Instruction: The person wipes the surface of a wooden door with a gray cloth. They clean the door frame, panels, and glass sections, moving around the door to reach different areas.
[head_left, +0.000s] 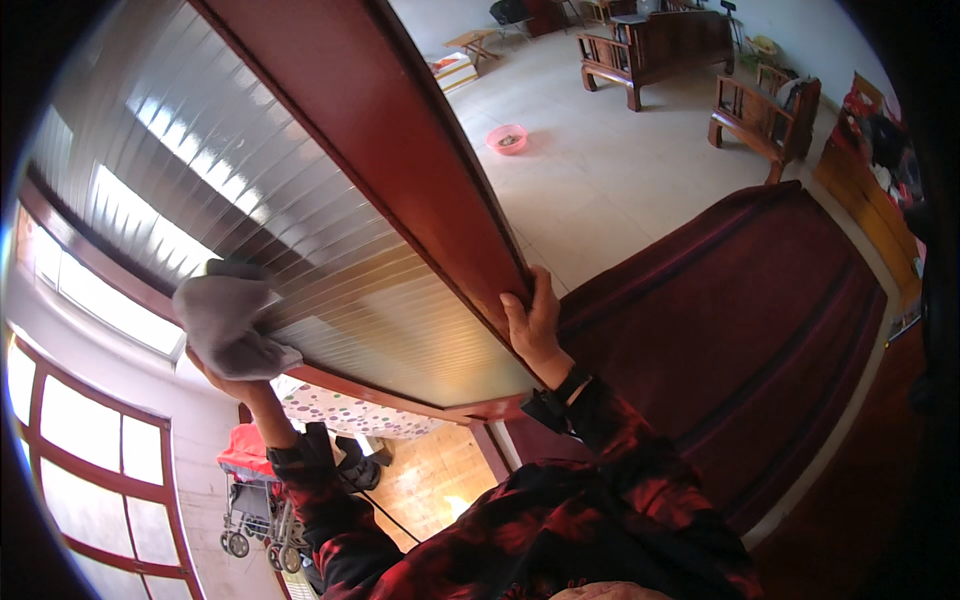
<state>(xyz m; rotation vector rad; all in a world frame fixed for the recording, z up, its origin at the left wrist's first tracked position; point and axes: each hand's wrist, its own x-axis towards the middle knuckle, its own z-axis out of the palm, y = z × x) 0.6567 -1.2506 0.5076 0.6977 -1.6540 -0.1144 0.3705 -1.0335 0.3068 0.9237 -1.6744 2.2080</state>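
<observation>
A grey cloth (225, 322) covers much of my left hand (225, 379), which presses it against the ribbed glass panel (337, 225) near its lower left edge. The cloth is blurred and hides most of the fingers. My right hand (534, 322) grips the edge of the dark red door frame (390, 135), its thumb on the near face and the fingers around the far side. Both forearms wear black and red patterned sleeves with dark bands at the wrists.
A dark red draped cloth (720, 337) lies to the right. Beyond it are a pink basin (507, 139) on the tiled floor, a wooden bench (660, 49) and a wooden armchair (765, 116). At lower left are a wheeled cart (259, 510) and a red-framed window (97, 465).
</observation>
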